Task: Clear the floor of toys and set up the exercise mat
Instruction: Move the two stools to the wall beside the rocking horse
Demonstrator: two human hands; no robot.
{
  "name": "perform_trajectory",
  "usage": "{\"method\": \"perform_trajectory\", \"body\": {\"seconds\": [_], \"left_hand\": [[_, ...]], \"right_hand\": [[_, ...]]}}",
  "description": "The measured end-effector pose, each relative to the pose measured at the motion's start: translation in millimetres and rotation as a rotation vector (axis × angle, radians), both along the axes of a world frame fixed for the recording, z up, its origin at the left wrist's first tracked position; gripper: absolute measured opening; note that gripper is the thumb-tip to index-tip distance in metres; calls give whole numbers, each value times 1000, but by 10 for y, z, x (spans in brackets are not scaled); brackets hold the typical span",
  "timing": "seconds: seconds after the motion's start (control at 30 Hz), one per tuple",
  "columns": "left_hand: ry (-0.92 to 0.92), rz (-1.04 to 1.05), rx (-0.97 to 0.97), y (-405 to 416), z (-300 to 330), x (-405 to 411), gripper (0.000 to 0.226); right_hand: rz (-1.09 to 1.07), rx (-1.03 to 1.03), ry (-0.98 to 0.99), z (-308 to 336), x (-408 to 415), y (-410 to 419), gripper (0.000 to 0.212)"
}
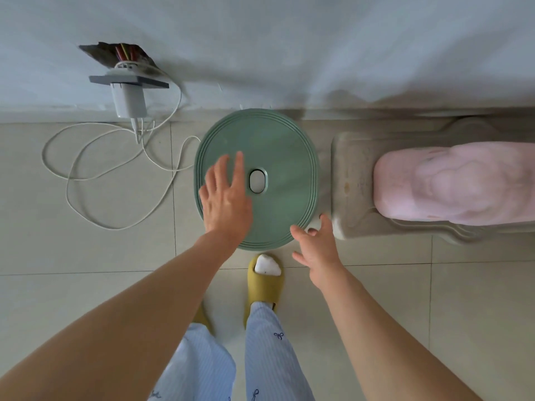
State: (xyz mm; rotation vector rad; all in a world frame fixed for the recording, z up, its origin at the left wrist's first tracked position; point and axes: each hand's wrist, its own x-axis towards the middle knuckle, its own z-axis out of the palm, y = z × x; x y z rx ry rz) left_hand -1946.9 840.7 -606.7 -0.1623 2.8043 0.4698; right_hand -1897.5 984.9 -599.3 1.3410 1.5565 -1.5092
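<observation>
A person stands on the pale tiled floor (pixel 86 256) facing the white wall (pixel 289 39), both bare arms reaching down toward a sage-green oval plastic stool with raised concentric ridges round its rim and a small white oval inset in the middle (pixel 278 157). The stool sits at the floor's far edge, right up against the wall, and just beside a beige moulded plastic base (pixel 353 183) that carries a pale pink, lumpy soft shape (pixel 451 180); whether stool and base touch cannot be told. The left hand (pixel 225 198) lies spread over the near-left part of the stool's top, fingers straight and apart, holding nothing, though whether the palm presses the surface or hovers over it is unclear. The right hand (pixel 318 250) is at the stool's near-right rim, in the gap toward the beige base, fingers loosely parted with nothing in its grip yet; it looks set to catch the rim there, so that the two hands would take the stool from opposite sides. Judged from this, the stool is being dealt with as part of clearing floor space. No exercise mat is in view. A white charger (pixel 128 101) hangs from a loose wall socket, its white cable (pixel 86 175) looped over the floor left of the stool, near enough to snag. A yellow slipper (pixel 265 285) stands just short of the stool.
</observation>
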Motion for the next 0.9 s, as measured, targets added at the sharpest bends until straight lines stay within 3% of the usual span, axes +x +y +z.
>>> {"method": "perform_trajectory", "body": {"seconds": [0.1, 0.17, 0.3, 0.9], "left_hand": [[-136, 219, 28, -230, 9, -26, 87], [-297, 377, 167, -347, -21, -79, 88], [-484, 603, 392, -412, -53, -165, 61], [-438, 416, 363, -149, -38, -409, 51]], "right_hand": [[-103, -90, -20, -17, -23, -80, 65], [-121, -108, -10, -51, -35, -106, 63], [-101, -93, 12, -93, -57, -81, 65], [-179, 22, 167, -140, -273, 246, 59]]}}
